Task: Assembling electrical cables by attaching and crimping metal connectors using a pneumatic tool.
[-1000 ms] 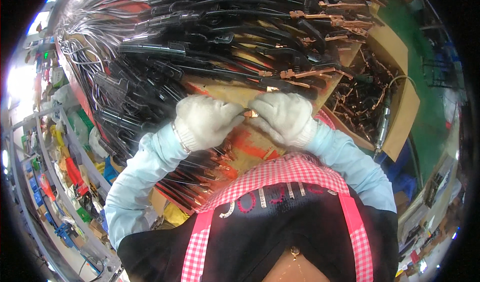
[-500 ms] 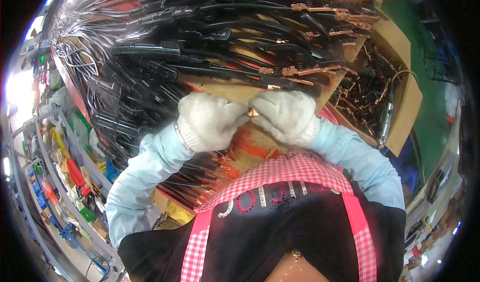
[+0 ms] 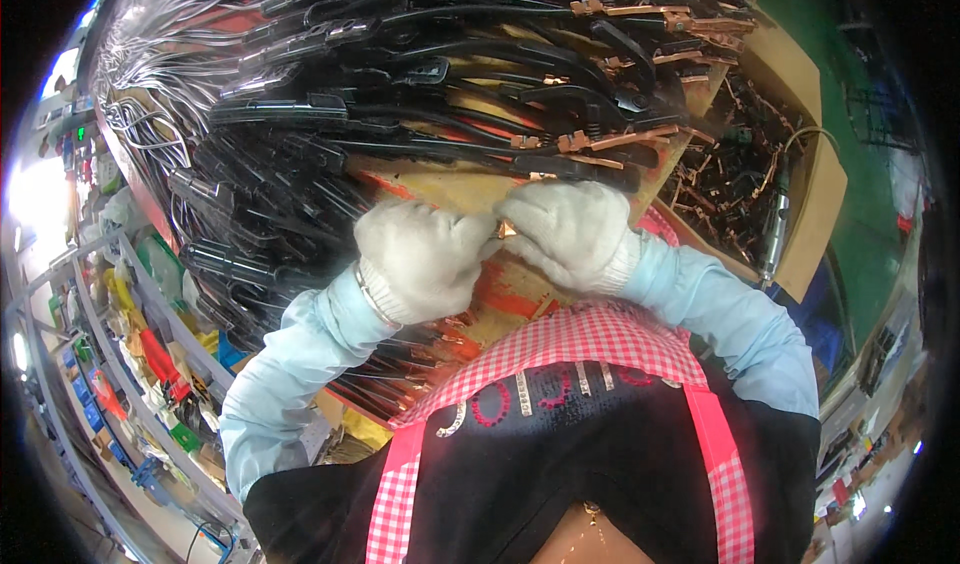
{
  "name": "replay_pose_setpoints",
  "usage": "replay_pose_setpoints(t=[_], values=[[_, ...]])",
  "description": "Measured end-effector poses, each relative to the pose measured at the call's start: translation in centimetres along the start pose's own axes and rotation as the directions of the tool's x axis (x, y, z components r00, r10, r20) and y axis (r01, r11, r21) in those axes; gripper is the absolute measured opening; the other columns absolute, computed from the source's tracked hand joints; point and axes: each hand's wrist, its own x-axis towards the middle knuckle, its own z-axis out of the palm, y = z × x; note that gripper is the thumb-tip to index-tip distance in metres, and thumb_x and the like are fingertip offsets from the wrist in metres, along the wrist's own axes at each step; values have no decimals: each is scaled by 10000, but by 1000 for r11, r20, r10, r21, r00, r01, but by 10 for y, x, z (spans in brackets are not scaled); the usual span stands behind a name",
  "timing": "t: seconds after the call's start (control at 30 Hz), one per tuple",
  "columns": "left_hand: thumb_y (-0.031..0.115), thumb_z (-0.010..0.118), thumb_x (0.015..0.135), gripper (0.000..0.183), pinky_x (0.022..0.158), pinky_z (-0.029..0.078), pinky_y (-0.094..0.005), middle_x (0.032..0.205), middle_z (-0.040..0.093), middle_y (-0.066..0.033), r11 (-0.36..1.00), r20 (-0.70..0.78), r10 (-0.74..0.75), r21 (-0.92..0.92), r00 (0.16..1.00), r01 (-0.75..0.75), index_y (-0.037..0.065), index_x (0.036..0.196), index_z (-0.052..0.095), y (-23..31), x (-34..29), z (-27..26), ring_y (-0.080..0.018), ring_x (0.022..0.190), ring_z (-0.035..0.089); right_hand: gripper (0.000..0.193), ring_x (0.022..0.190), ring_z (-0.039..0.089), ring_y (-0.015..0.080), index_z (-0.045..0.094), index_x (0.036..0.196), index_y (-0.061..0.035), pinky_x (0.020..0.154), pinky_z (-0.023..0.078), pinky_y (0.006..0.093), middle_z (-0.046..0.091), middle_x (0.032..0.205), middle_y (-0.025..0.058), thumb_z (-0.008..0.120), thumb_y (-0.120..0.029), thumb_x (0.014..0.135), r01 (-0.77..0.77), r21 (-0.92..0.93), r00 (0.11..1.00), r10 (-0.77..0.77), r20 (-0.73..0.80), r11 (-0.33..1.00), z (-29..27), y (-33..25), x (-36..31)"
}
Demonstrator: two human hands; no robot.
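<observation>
Both of my hands wear white knit gloves and meet over the worn, red-streaked yellow tabletop (image 3: 470, 186). A small copper-coloured metal piece (image 3: 507, 230) shows between their fingertips. My left hand (image 3: 422, 262) is closed, its thumb and forefinger pinched at the piece's left side. From the other side, my right hand (image 3: 570, 232) closes its fingers on the same piece. The gloves hide most of it, so its full shape does not show. Just beyond the hands lie black cables (image 3: 430, 144) with copper-coloured jaw-like metal ends (image 3: 615, 142).
Many black cables with bare silvery leads (image 3: 150, 129) cover the table to the left and beyond. On the right, a cardboard box (image 3: 815, 219) holds copper-coloured parts, with a slim metal hand tool (image 3: 775, 234) at its side. Shelving with coloured goods (image 3: 120, 334) stands at left.
My left hand has tilted slightly, its thumb and forefinger now straighter toward the copper-coloured piece. The right hand stays almost in place, and the whole view has shifted a little.
</observation>
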Motion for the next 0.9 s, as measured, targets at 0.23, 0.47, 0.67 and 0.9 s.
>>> replay_pose_setpoints(t=[0.23,0.47,0.67,0.9], values=[[235,708,796,114,526,486,-449,638,640,-107,998,12,1,64,1000,-1,131,840,694,1,1,6,-339,604,647,216,835,663,318,620,1011,-70,691,537,434,647,905,103,642,-244,884,49,-36,997,-51,-50,998,1,1,-3],[291,640,897,164,613,528,-486,761,694,-109,999,-23,-47,-18,999,46,138,916,698,0,-1,12,-359,711,679,271,899,682,296,645,1040,-83,757,558,411,673,968,111,706,-266,850,52,-190,975,-90,-202,980,-7,-11,-12],[336,750,819,422,745,545,-447,934,728,-134,991,-80,-100,-98,992,92,123,1177,681,8,-5,10,-345,883,695,475,1086,653,369,641,1258,-64,955,522,444,671,1210,196,746,-255,836,-704,-173,538,358,-763,688,-63,78,-141],[357,770,803,436,747,555,-415,1003,728,-100,981,-30,-109,-164,994,102,173,1192,699,10,0,9,-324,913,702,739,1133,632,360,432,1462,-116,963,518,455,610,1306,208,753,-266,814,-985,-169,82,753,-653,-39,-66,182,-286]])
